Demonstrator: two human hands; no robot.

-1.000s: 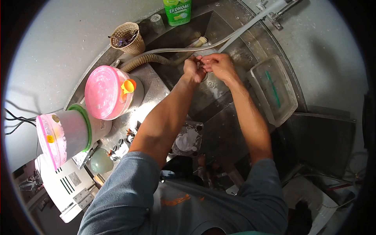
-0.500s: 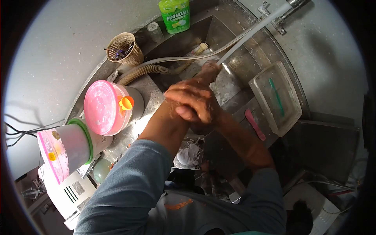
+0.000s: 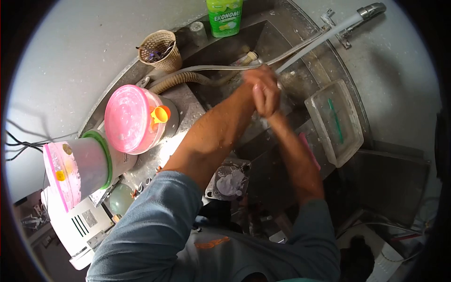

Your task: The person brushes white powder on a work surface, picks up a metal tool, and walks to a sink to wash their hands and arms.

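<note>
Water runs in a stream point(image 3: 300, 51) from the tap point(image 3: 371, 10) into the metal sink point(image 3: 296, 75). My left hand point(image 3: 256, 76) is at the lower end of the stream; its fingers are smeared and partly covered. Against it, at the wrist and palm, my right hand point(image 3: 267, 97) is closed round it, fingers curled. Both forearms look wet. Just behind the hands pass a thin hose point(image 3: 216, 67) and a ribbed hose point(image 3: 181, 81).
Left of the sink stand a woven basket point(image 3: 164, 58), a pink-lidded tub point(image 3: 126, 119) and a green-rimmed bucket point(image 3: 87, 164). A green bottle point(image 3: 225, 19) stands at the back, a clear container point(image 3: 334, 123) at right. Below is a tray with white paste point(image 3: 230, 182).
My right hand has slid from the left forearm up to the left hand. Both hands are nearer the water stream. The whole view has shifted slightly.
</note>
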